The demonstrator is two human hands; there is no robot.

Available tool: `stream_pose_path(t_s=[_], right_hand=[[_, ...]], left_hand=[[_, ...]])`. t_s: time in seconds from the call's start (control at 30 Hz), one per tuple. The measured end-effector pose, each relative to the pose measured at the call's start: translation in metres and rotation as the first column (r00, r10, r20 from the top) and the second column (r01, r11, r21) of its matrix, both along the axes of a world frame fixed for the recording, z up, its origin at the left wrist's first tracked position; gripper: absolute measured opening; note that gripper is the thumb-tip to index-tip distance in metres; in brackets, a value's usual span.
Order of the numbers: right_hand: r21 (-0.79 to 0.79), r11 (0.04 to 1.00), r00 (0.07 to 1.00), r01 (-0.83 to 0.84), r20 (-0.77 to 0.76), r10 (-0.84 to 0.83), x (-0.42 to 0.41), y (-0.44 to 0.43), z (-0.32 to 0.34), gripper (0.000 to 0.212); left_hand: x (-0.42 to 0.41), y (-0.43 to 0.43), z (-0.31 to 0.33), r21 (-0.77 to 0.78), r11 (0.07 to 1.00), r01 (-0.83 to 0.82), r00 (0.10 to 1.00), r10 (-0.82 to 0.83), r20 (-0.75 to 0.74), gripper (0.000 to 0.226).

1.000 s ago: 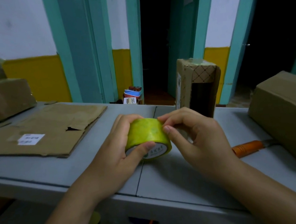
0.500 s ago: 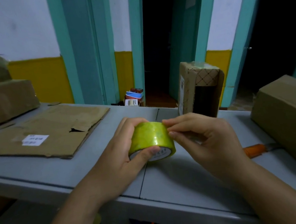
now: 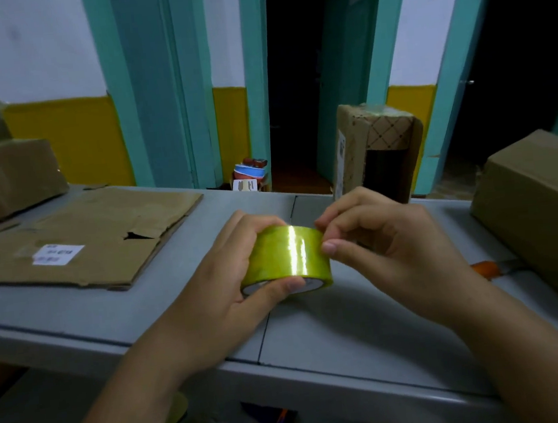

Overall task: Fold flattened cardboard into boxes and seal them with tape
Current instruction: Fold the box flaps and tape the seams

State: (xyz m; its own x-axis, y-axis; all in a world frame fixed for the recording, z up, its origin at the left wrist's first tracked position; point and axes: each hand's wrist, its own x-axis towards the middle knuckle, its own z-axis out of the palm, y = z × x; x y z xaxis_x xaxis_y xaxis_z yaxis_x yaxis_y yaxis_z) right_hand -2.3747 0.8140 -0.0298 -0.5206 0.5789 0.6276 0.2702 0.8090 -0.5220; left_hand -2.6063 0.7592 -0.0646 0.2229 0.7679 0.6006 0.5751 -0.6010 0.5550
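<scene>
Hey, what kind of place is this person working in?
Likely a small packing or shipping room: flattened cardboard lies on the grey table, a closed cardboard box stands at the right, and the left hand grips a tape roll.

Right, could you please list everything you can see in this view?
yellow-green roll of glossy tape: one, yellow-green, over table centre
flattened brown cardboard sheet: one, brown, white label, table left
large brown cardboard box: one, brown, table right
tall patterned brown box: one, brown, table's back edge
stacked brown boxes: count unclear, brown, far left
orange tool handle: one, orange, beside large box
grey table: one, grey, foreground
left hand: one, grips roll
right hand: one, fingers pick at roll's edge
</scene>
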Motion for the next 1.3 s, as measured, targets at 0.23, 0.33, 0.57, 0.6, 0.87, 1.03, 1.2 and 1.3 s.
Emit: stream_pose_path(t_s=[0.23, 0.33, 0.57, 0.6, 0.87, 1.03, 1.2, 1.3], right_hand=[[0.117, 0.993, 0.991, 0.036, 0.126, -0.05, -0.004, 0.002, -0.006, 0.014], [0.116, 0.993, 0.988, 0.028, 0.15, -0.045, -0.005, 0.003, -0.008, 0.018], [0.173, 0.985, 0.994, 0.029, 0.097, -0.047, -0.006, 0.004, -0.009, 0.013], [0.22, 0.974, 0.996, 0.057, 0.051, -0.069, -0.004, 0.005, -0.008, 0.01], [0.306, 0.945, 0.993, 0.115, -0.069, -0.098, -0.005, 0.004, -0.011, 0.015], [0.274, 0.953, 0.989, 0.128, -0.11, -0.101, -0.011, -0.002, -0.013, 0.011], [0.216, 0.957, 0.976, 0.193, -0.141, -0.165, -0.019, -0.008, -0.019, 0.011], [0.22, 0.949, 0.969, 0.225, -0.15, -0.195, -0.022, -0.009, -0.021, 0.006]], left_hand=[[0.0, 0.0, 0.0, 0.024, 1.0, 0.007, 1.0, -0.006, -0.024, 0.047], [0.0, 0.0, 0.0, 0.03, 1.0, 0.006, 1.0, -0.005, -0.024, 0.046], [0.001, 0.0, 0.0, 0.011, 1.0, 0.003, 1.0, -0.003, 0.019, 0.042], [0.0, 0.0, 0.001, 0.008, 1.0, 0.003, 1.0, -0.003, 0.023, 0.042], [0.002, 0.0, 0.0, 0.002, 1.0, -0.016, 0.997, 0.016, 0.073, 0.039], [0.002, 0.0, 0.0, 0.001, 1.0, -0.028, 0.997, 0.027, 0.072, 0.038], [0.003, 0.003, -0.001, 0.02, 0.999, -0.044, 0.997, 0.043, 0.059, 0.038], [0.004, 0.003, -0.001, 0.038, 0.998, -0.054, 0.997, 0.052, 0.054, 0.037]])
